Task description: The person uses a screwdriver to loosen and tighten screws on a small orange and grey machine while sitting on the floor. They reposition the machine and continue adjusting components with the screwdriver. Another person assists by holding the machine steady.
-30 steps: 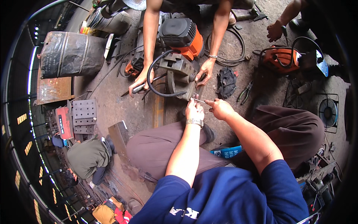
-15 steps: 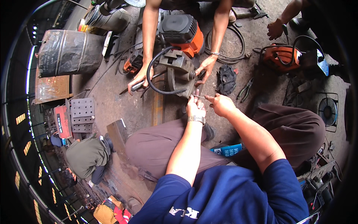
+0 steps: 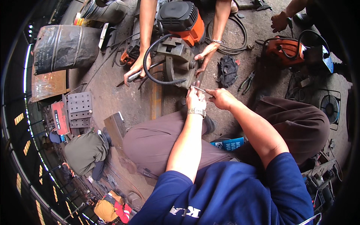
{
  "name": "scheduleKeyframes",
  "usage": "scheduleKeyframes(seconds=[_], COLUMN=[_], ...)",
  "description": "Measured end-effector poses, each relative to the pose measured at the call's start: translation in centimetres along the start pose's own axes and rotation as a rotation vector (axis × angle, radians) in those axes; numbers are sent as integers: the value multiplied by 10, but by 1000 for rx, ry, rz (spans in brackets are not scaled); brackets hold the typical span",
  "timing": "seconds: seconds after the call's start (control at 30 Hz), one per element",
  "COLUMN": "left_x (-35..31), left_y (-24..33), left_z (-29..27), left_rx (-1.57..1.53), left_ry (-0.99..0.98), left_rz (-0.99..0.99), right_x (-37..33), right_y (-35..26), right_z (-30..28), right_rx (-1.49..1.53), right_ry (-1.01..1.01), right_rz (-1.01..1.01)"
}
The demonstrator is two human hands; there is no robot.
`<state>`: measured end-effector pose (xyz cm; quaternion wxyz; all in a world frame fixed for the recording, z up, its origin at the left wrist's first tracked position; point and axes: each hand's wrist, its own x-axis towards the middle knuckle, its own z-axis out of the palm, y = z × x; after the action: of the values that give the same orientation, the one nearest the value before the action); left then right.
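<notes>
My right hand grips one end of a thin metal rod, its kind hard to make out. At the rod's other end, the fingers of my left hand pinch it against the lower edge of a grey C-shaped metal head. That head belongs to an orange-and-black power machine with a black corrugated hose. Opposite me, a person steadies it: one hand is on the head's side, the other holds a grey handle. My fingers partly hide the contact point.
A black cloth or glove and pliers lie right of the machine. Farther right are another orange machine, a third person's hand and a fan. A drum and perforated plates stand left. Someone crouches lower left.
The whole view has shifted, so the machine and hands sit slightly higher in the picture. Both my hands stay at the rod; its angle has tilted a little.
</notes>
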<state>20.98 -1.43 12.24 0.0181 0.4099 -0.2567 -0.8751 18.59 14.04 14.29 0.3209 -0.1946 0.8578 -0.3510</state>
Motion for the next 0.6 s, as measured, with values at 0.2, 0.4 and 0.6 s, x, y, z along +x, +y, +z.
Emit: scheduleKeyframes(seconds=[0.2, 0.4, 0.6], left_x=[2, 5, -1], left_y=[-1, -6, -5], left_z=[-10, 9, 6], left_rx=[132, 4, -43], left_ry=[46, 253, 82], left_rz=[-33, 56, 33], right_x=[5, -26, -51], right_y=[11, 30, 16], right_z=[-2, 6, 21], right_rx=[410, 296, 1072], right_ry=[-253, 156, 325], right_rz=[124, 197, 490])
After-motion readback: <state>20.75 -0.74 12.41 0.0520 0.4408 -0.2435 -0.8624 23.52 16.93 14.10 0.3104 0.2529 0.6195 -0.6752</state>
